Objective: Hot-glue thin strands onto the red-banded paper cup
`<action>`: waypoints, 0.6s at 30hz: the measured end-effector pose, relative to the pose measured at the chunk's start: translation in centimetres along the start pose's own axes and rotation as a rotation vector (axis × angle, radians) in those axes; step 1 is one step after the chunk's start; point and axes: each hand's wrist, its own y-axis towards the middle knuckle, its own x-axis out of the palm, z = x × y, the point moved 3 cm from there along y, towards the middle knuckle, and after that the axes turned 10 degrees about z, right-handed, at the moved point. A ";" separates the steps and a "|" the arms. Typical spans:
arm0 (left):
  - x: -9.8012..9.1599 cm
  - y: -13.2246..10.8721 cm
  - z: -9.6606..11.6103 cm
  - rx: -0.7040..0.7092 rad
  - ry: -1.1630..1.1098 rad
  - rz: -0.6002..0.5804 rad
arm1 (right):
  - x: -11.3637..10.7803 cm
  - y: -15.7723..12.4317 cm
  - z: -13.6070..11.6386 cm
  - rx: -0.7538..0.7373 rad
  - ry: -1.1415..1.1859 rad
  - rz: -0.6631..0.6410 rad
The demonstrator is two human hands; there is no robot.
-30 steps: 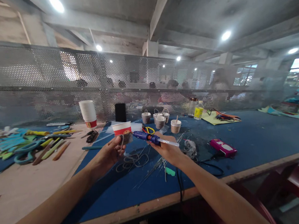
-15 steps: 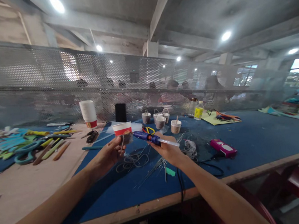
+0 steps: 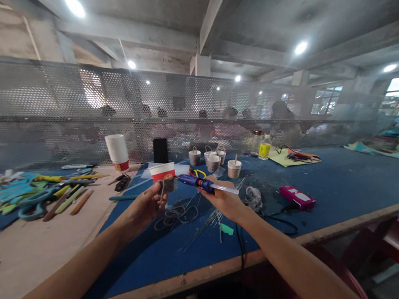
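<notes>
A red and white paper cup (image 3: 162, 172), its lower part wrapped in grey cord, is held in my left hand (image 3: 151, 204), with a loose end of cord hanging by the fingers. My right hand (image 3: 223, 198) grips a blue glue gun (image 3: 192, 181), and a clear glue stick (image 3: 226, 189) sticks out of its back. The gun's nozzle points left, right beside the cup's side; whether they touch is too small to tell. Below the hands, loose grey cord (image 3: 176, 216) lies on the blue mat (image 3: 148, 265).
Several cord-wrapped cups (image 3: 195, 157) stand behind the hands. A stack of paper cups (image 3: 116, 151) and a black phone (image 3: 160, 150) are at the back left. Scissors (image 3: 36, 204) and tools lie left. A magenta device (image 3: 297, 197) and a bottle (image 3: 264, 148) are right.
</notes>
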 end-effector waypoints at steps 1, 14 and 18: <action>0.0 0.0 0.0 0.003 -0.008 0.001 | 0.0 0.0 0.0 0.005 0.010 0.000; 1.0 -1.2 0.8 -0.016 -0.031 0.073 | 2.2 0.7 2.8 0.664 0.750 -0.067; 0.9 -1.1 0.8 -0.011 -0.022 0.089 | 2.9 0.8 3.8 0.836 0.950 -0.072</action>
